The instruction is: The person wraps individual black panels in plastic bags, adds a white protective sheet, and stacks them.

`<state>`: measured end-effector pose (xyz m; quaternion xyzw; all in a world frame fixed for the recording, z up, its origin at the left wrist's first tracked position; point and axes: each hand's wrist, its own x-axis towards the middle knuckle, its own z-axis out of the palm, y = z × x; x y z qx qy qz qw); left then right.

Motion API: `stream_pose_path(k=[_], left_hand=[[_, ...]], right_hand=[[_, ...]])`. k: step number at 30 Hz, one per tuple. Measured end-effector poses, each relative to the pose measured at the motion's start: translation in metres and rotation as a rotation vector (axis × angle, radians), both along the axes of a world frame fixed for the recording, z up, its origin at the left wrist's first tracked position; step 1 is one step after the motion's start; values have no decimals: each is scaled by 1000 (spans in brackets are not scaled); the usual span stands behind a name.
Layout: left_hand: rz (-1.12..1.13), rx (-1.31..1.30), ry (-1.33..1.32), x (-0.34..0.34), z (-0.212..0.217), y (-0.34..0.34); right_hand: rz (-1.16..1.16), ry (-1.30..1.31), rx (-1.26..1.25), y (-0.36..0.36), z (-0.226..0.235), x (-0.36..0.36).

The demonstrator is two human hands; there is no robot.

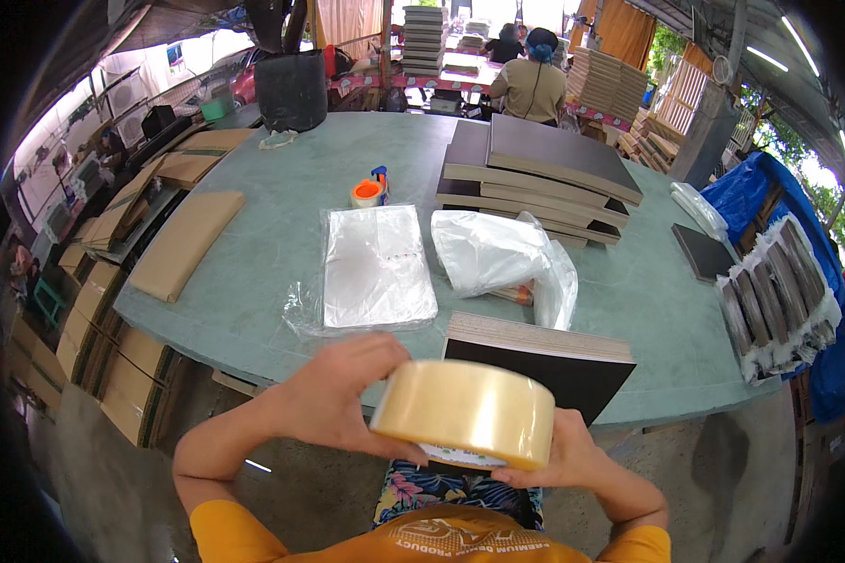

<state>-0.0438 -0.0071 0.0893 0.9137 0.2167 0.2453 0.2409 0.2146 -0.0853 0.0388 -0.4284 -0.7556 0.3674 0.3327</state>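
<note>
— Held up close under the camera: a big roll of clear packing tape (468, 411), just off the near edge of the green table (282, 216), over the person's lap.

— Grip?

— Left hand (343, 394) wrapped around the roll's left side, thumb over the top rim. Right hand (565, 455) cupped under its right end, fingers pressed to the roll's face. Both grasping the one roll.

— On the table?

— At the near edge, a stack of dark-faced boards (535, 361), just beyond the roll. Left of it, a flat pile of clear plastic bags (376, 267). A crumpled white bag (498, 253) near the middle. Behind, toward the far edge, a taller stack of dark boards (535, 178) and an orange tape dispenser (371, 190). Folded brown cardboard (186, 242) along the left edge. A single dark board (704, 251) by the right edge.

— Elsewhere?

— Another person (530, 84), seen from behind, past the far edge.
</note>
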Motion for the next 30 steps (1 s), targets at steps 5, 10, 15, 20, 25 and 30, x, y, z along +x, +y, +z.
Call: stream_pose_path(k=[5, 10, 15, 20, 25, 30], left_hand=[[-197, -148, 154, 15, -21, -8], [-282, -169, 147, 25, -13, -12], [-304, -191, 136, 30, -11, -12], [-41, -30, -115, 41, -9, -17], [123, -276, -500, 60, -15, -20], [7, -307, -112, 39, -1, -17]], right_hand=[[177, -215, -124, -21, -7, 23], [306, -246, -110, -17, 1, 40], [150, -133, -154, -21, 1, 45], [-241, 563, -163, -23, -9, 39], [-520, 604, 198, -4, -19, 23], [-193, 218, -110, -22, -11, 49]])
